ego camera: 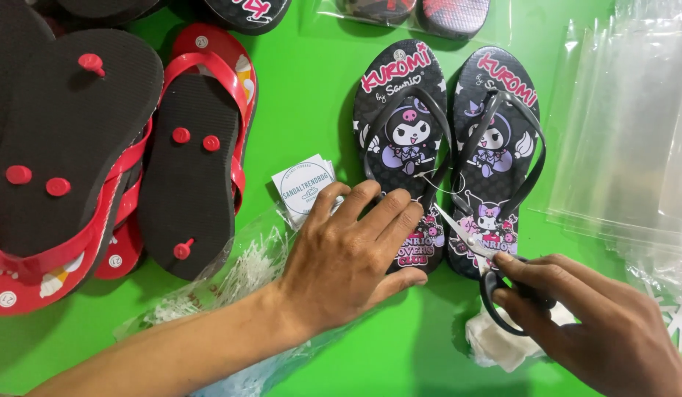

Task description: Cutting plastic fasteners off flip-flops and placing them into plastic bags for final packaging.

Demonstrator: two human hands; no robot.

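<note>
A pair of black flip-flops with cartoon prints lies side by side on a green surface (311,81), the left sandal (400,125) and the right sandal (499,132). My left hand (348,257) rests flat on the heel of the left sandal, fingers spread. My right hand (598,323) grips black-handled scissors (473,246), whose open blades point up-left between the two sandals toward a thin loop of thread (448,184) joining the straps.
Stacked red-and-black sandals (186,162) lie sole-up at the left. White paper tags (304,187) sit beside my left hand, above a clear bag of white plastic fasteners (238,279). Clear plastic bags (635,125) are piled at the right. A white cloth (495,342) lies under the scissors.
</note>
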